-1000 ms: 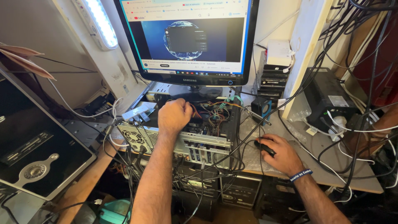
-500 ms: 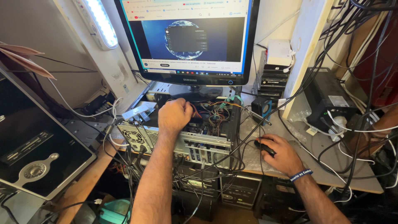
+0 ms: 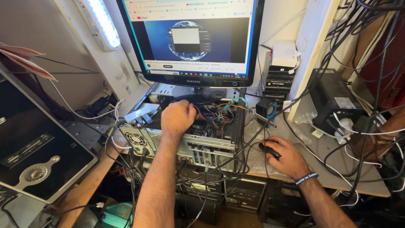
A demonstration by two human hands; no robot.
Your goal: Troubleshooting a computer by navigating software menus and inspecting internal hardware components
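The left hand (image 3: 178, 117) is clenched into a fist inside the open computer case (image 3: 198, 145), knuckles up, over the bundle of coloured wires (image 3: 221, 112) at the middle of the case; what the fingers close on, if anything, is hidden beneath the hand. The case lies on its side at the front edge of the desk (image 3: 329, 156), its rear panel with fan grille (image 3: 137, 139) and slot covers facing the camera, and several black cables hang down across that panel. The right hand (image 3: 287, 156) lies palm down on the desk to the right of the case, fingers curled over a black mouse (image 3: 270, 150), which is mostly covered; a blue wristband (image 3: 306, 177) sits on that wrist. Directly behind the case stands a monitor (image 3: 192, 38), switched on, its stand touching the far side of the case. Right of the monitor base is a small black speaker (image 3: 266, 110), and behind it a stack of dark boxes topped by a white box (image 3: 284, 52). Farther right on the desk rests a black power unit (image 3: 333, 99) under a tangle of cables. A lit strip lamp (image 3: 101, 21) leans against the wall at upper left. A black case panel (image 3: 33, 147) lies at lower left, well apart from both hands. Another person's forearm (image 3: 90, 185) shows below the case at left.
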